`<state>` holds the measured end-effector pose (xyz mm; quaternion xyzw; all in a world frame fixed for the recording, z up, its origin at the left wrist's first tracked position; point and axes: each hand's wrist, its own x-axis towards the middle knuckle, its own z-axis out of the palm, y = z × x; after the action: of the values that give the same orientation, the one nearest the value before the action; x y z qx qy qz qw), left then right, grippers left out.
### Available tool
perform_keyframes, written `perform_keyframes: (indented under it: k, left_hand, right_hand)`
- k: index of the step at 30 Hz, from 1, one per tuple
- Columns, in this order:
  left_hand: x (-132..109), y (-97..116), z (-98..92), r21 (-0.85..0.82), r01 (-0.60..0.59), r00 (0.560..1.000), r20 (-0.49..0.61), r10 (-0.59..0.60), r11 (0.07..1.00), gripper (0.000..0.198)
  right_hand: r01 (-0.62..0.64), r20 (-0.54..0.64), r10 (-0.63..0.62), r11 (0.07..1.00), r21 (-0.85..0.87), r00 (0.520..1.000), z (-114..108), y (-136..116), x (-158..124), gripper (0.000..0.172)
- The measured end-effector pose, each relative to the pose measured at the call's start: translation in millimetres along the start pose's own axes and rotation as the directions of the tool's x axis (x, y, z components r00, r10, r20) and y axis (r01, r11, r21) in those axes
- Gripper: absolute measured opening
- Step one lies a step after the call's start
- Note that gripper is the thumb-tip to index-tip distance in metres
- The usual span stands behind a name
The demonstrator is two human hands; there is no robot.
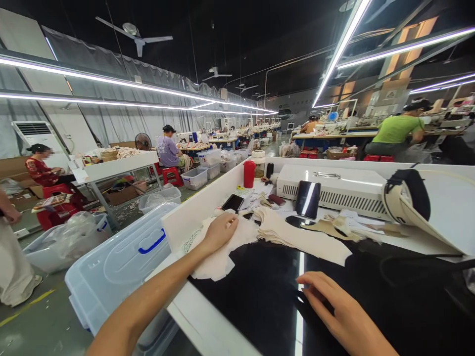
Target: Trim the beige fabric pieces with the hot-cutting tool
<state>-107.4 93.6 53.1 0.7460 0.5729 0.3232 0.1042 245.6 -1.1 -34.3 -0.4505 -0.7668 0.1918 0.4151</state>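
Cream cloth pieces (214, 266) under the left hand (221, 231), near the left edge of the worktop (256, 296).
Left fingers loosely curled, hard to tell if pinching any; right hand (330, 302) half open, empty, low over the black surface. Just right of the pieces, a cloth stack (304, 242). Towards the far edge, a red cup (249, 174) near the far-left corner, and a phone (308, 200) propped before a white vented case (352, 199). Beyond the left edge, a lidded plastic box (122, 267).
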Motion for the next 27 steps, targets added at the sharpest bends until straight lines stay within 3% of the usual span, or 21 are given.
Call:
perform_keyframes:
  k: [4,8,10,13,15,20,27]
  left_hand:
    - [-15.7,33.5,-12.5,-0.229,0.012,0.996,0.094,0.01,0.973,0.035]
    - [-38.8,71.2,-10.9,-0.406,0.048,0.955,0.285,0.076,0.913,0.043]
    - [-46.5,85.7,-6.3,-0.47,0.082,0.927,0.36,0.106,0.879,0.047]
    - [-49.6,99.3,0.8,-0.539,0.135,0.892,0.432,0.136,0.831,0.051]
    - [-47.9,103.4,4.8,-0.564,0.17,0.875,0.464,0.14,0.808,0.052]
    - [-43.9,103.8,12.2,-0.569,0.226,0.855,0.505,0.119,0.79,0.044]
    - [-45.3,108.2,18.6,-0.545,0.175,0.895,0.435,0.099,0.82,0.029]
  right_hand:
    - [-0.16,0.035,0.157,0.982,0.097,0.987,-3.8,-25.0,8.1,0.038]
    - [-0.299,0.005,0.317,0.89,0.345,0.948,-6.5,-64.9,21.6,0.076]
    - [-0.356,0.099,0.351,0.819,0.45,0.931,-6.8,-84.7,25.3,0.091]
    - [-0.481,0.357,0.329,0.686,0.546,0.874,-6.1,-104.2,22.6,0.079]
    - [-0.552,0.453,0.339,0.653,0.518,0.825,-5.1,-108.7,16.9,0.068]
    - [-0.574,0.435,0.394,0.684,0.449,0.81,-2.7,-105.3,7.4,0.056]
    - [-0.581,0.497,0.375,0.727,0.367,0.783,-6.4,-110.6,10.3,0.065]
